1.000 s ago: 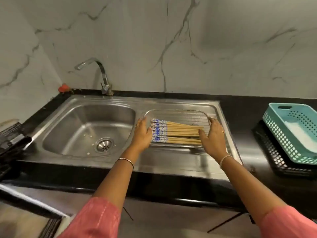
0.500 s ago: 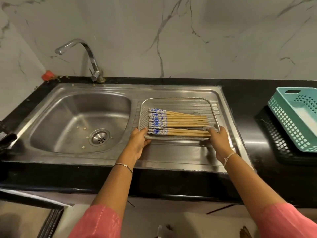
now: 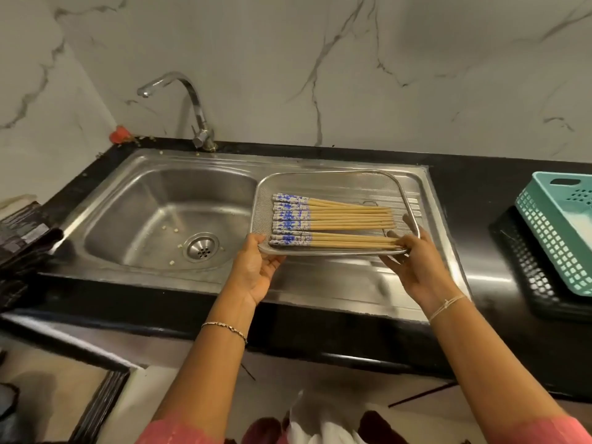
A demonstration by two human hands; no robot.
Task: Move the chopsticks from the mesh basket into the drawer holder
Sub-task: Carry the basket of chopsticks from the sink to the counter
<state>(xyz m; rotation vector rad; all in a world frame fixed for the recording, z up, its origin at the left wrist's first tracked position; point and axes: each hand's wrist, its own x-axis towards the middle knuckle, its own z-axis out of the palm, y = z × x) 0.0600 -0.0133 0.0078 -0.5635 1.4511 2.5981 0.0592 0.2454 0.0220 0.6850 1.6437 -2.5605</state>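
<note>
A shallow steel mesh basket (image 3: 362, 182) sits over the sink's ribbed drainboard, tilted up slightly at its near edge. Several wooden chopsticks (image 3: 339, 224) with blue-and-white patterned ends lie side by side in it, patterned ends to the left. My left hand (image 3: 254, 272) grips the basket's near-left corner from below, thumb on the rim. My right hand (image 3: 416, 265) holds the near-right corner, fingers under the rim and touching the chopstick tips. The drawer holder is not in view.
The steel sink bowl (image 3: 141, 219) with drain and food scraps lies to the left, a tap (image 3: 195, 110) behind it. A teal plastic basket (image 3: 557, 232) rests on a black crate at the right. Dark objects sit at the counter's left edge. The black countertop (image 3: 320, 328) fronts the sink.
Both hands slid from the basket's sides to its near corners and took hold of it. The near edge has lifted slightly toward me.
</note>
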